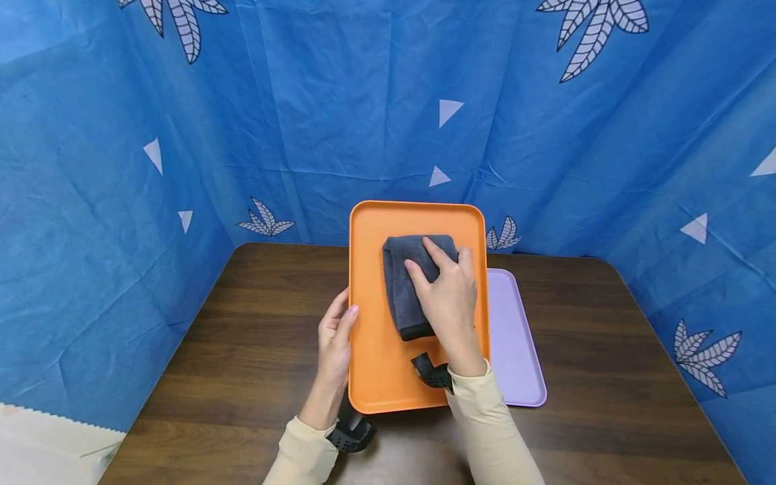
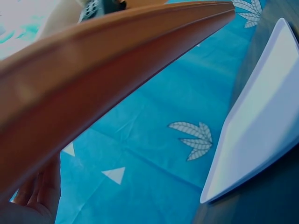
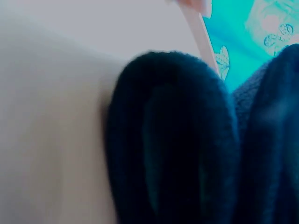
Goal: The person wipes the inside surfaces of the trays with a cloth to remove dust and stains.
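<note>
An orange rectangular tray (image 1: 378,370) is held up over the table, tilted so that its inner face shows in the head view. My left hand (image 1: 333,340) grips its left edge, with the thumb at the rim and the fingers reaching behind. Against the tray's inner face lies a folded dark grey cloth (image 1: 403,286) with a black edge. My right hand (image 1: 450,293) holds this cloth, thumb and index finger spread over its top. In the right wrist view, thick rounded folds of the cloth (image 3: 173,70) stand close against the pale-looking tray surface (image 3: 51,140).
A light purple tray (image 1: 515,343) lies on the dark wooden table (image 1: 261,323), partly covered by the orange tray in the head view. Blue patterned curtains (image 1: 327,121) enclose the back and sides. Black wrist devices (image 1: 351,436) sit on both wrists.
</note>
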`<state>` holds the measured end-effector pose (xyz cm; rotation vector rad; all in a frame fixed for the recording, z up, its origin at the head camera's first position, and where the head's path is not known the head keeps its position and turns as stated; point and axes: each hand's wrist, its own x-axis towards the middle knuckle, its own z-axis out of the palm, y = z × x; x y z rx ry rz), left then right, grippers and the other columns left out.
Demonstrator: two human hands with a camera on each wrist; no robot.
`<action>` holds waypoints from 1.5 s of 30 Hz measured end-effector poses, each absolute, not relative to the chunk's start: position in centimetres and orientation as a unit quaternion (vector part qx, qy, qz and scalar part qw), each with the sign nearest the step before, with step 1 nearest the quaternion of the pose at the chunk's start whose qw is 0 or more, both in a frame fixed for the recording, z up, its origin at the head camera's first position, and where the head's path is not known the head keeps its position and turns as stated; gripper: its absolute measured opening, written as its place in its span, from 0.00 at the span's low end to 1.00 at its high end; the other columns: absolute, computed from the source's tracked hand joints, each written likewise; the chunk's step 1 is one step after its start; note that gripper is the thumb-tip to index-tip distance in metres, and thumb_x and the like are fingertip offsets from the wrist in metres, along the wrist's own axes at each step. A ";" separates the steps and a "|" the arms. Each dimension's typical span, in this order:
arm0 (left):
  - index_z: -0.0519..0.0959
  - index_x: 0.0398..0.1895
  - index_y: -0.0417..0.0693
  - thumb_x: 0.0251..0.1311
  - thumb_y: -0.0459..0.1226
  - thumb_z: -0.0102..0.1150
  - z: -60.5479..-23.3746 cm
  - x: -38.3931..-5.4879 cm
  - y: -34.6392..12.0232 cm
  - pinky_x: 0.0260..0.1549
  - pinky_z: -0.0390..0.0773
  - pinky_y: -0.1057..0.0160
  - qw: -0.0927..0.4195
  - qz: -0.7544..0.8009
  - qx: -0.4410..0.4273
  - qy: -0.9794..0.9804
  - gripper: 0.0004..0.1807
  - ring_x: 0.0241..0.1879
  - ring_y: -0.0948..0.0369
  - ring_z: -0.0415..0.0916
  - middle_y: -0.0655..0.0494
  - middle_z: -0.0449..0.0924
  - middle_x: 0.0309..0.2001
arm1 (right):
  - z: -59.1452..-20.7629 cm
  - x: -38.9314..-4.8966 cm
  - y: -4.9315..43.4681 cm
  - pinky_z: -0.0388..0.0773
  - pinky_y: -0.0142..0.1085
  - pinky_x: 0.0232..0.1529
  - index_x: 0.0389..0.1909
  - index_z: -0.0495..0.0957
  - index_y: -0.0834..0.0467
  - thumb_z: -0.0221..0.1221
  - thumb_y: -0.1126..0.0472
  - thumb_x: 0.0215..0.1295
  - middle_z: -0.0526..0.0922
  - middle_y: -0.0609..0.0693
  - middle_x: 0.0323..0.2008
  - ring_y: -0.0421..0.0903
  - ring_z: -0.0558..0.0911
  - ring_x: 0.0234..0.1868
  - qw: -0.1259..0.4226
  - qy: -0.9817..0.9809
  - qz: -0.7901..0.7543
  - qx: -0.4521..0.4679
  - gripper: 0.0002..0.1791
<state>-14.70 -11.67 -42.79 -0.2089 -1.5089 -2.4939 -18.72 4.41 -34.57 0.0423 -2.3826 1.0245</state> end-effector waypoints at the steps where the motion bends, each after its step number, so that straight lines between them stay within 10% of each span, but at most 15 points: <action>1: 0.70 0.65 0.41 0.71 0.30 0.46 -42.8 -14.7 -11.7 0.40 0.83 0.66 0.110 -0.848 -0.072 -0.513 0.20 0.40 0.65 0.82 0.60 0.81 0.46 | -34.6 -18.7 4.7 0.76 0.47 0.38 0.58 0.80 0.54 0.68 0.51 0.60 0.73 0.64 0.47 0.57 0.75 0.43 0.271 -0.882 0.385 0.012 0.26; 45: 0.67 0.67 0.38 0.72 0.32 0.46 -42.7 -14.7 -12.5 0.44 0.82 0.65 0.108 -0.845 -0.081 -0.517 0.21 0.44 0.64 0.83 0.60 0.81 0.49 | -35.4 -18.2 5.6 0.74 0.52 0.49 0.60 0.78 0.56 0.65 0.49 0.62 0.72 0.66 0.51 0.60 0.73 0.51 0.269 -0.875 0.400 -0.037 0.27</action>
